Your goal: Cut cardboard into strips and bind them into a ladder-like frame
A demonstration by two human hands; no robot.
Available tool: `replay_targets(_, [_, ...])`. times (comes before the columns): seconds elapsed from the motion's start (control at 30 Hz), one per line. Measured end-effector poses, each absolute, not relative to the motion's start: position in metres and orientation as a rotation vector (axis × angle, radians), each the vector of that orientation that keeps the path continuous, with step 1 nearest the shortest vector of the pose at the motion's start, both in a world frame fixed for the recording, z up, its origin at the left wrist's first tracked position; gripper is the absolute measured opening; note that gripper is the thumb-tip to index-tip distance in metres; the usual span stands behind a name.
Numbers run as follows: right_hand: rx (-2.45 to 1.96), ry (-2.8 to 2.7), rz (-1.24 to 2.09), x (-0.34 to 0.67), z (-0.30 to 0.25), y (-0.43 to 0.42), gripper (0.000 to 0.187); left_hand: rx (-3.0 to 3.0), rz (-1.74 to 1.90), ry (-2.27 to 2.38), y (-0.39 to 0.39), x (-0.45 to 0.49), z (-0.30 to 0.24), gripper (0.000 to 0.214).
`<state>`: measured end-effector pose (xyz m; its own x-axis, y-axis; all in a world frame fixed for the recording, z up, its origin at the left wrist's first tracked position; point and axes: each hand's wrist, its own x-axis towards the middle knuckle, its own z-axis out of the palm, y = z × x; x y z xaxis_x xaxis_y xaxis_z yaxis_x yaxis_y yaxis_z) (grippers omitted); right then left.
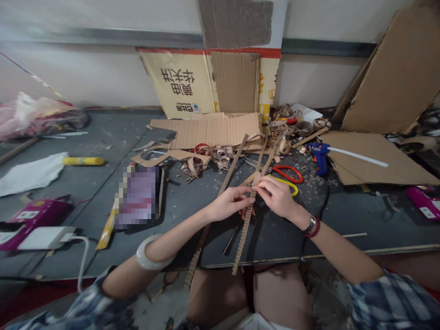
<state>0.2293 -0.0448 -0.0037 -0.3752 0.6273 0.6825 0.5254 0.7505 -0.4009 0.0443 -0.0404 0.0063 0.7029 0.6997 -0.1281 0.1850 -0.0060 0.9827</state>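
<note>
My left hand [228,202] and my right hand [277,195] meet over the dark table [103,151], both pinched on a long thin corrugated cardboard strip [244,229] that runs from the far pile past my fingers and over the table's front edge. A second corrugated strip [227,178] lies just left of it, passing under my left forearm. Red-handled scissors [290,172] and a yellow loop [292,185] lie right behind my right hand.
A blue glue gun [319,153] with a white stick lies at the right on flat cardboard [374,158]. Corrugated sheets [213,130] and curled scraps fill the back. A blurred phone [139,197], yellow tube [83,161], white charger [44,237] and magenta boxes [34,213] sit left.
</note>
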Motion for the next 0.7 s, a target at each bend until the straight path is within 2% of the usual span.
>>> replay_targets(0.17, [-0.876, -2.047, 0.182, 0.2287, -0.0016, -0.0437, 0.008, 1.58, 0.494, 0.776, -0.0418, 0.0445, 0.0057, 0.033])
replay_targets(0.33, [-0.898, -2.088, 0.233, 0.2291, -0.0032, -0.043, 0.011, 1.596, 0.509, 0.788, -0.0413, 0.0447, 0.0074, 0.031])
replay_targets(0.7, [-0.87, -2.153, 0.147, 0.2296, -0.0081, -0.0444, 0.013, 1.592, 0.494, 0.782, -0.0384, 0.0445, 0.006, 0.029])
